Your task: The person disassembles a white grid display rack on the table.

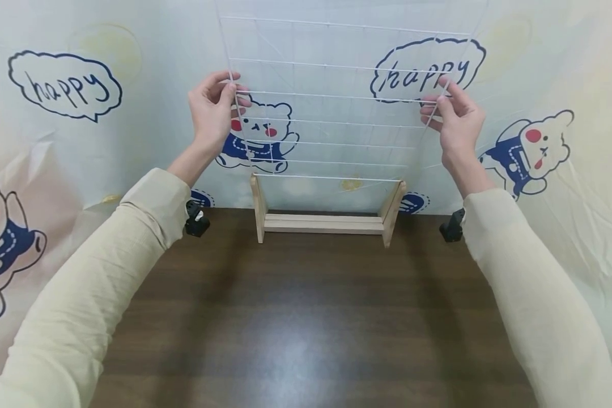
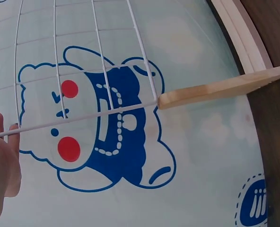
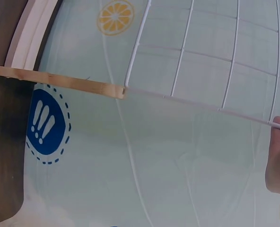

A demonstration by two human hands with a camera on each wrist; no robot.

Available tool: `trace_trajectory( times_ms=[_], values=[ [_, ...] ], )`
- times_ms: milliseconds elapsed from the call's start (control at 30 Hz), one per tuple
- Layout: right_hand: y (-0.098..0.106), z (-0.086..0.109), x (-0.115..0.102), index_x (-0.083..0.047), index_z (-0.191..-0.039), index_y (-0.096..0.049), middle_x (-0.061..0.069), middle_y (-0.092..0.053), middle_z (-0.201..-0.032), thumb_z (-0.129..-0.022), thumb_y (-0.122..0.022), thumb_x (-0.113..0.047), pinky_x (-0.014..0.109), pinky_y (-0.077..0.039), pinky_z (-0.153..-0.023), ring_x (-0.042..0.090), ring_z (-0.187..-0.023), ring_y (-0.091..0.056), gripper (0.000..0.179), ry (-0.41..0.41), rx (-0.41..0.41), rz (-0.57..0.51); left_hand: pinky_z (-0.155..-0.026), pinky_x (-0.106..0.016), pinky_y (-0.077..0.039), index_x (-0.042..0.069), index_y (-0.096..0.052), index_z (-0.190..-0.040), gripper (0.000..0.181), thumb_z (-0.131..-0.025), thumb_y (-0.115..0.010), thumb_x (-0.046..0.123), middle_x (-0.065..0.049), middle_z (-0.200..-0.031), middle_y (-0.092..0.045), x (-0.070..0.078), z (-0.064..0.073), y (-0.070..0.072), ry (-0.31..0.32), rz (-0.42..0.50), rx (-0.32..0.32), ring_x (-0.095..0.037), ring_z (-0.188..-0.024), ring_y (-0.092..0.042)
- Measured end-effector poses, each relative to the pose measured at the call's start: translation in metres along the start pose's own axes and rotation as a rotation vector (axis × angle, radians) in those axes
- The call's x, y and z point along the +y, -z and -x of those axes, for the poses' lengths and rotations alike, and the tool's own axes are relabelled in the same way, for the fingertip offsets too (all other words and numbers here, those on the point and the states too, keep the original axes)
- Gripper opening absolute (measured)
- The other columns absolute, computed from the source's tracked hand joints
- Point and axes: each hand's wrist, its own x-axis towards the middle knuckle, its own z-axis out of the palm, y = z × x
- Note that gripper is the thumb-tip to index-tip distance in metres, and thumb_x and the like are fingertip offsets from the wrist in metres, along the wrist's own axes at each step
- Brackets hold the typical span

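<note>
A white wire grid panel (image 1: 331, 96) stands upright above a wooden stand (image 1: 323, 225). My left hand (image 1: 211, 110) pinches the panel's left side wire between thumb and fingers, while on the opposite side wire my right hand (image 1: 459, 116) does the same. The panel's lower corners meet the tops of the stand's two uprights. In the left wrist view, one corner is right at the tip of the left upright (image 2: 206, 92). The right wrist view has the other corner at the end of the right upright (image 3: 59, 81). The panel's top runs out of the head view.
The stand sits at the back of a dark brown table (image 1: 296, 317). Behind it hangs a pale cloth (image 1: 148, 141) printed with bears and the word "happy". Small black devices (image 1: 197, 221) show beside both sleeves.
</note>
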Motion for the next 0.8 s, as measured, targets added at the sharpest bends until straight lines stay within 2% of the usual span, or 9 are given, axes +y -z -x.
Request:
trace_trajectory(
  times_ms=[333,533,800],
  values=[
    [0.004,0.003,-0.001,-0.014,-0.123,-0.067,0.012,-0.071,-0.104,-0.096,-0.058,-0.007,0.035,-0.053,-0.087,0.025,-0.089,-0.068,0.029,0.002,0.005,-0.005,-0.074,-0.03,-0.058,0.005,-0.069,-0.113,0.021,-0.096,-0.058,0.007,-0.011,-0.099,-0.071,0.005,0.003,-0.001,0.007,-0.002,-0.006,-0.024,-0.079,-0.068],
    [0.008,0.007,0.002,-0.015,-0.124,-0.067,0.013,-0.07,-0.108,-0.094,-0.062,-0.011,0.033,-0.054,-0.085,0.024,-0.089,-0.069,0.03,-0.005,-0.01,0.009,-0.071,-0.029,-0.058,0.003,-0.068,-0.114,0.022,-0.095,-0.058,0.006,-0.012,-0.099,-0.071,0.005,0.008,0.002,-0.017,-0.027,-0.037,-0.024,-0.077,-0.068],
    [0.016,0.011,0.007,-0.014,-0.125,-0.066,0.011,-0.071,-0.107,-0.092,-0.065,-0.012,0.034,-0.053,-0.085,0.024,-0.09,-0.07,0.033,-0.03,-0.031,0.032,-0.064,-0.028,-0.058,-0.002,-0.068,-0.114,0.022,-0.094,-0.058,0.001,-0.019,-0.098,-0.07,0.001,0.012,0.007,-0.014,0.007,-0.077,-0.024,-0.073,-0.068]
  ],
)
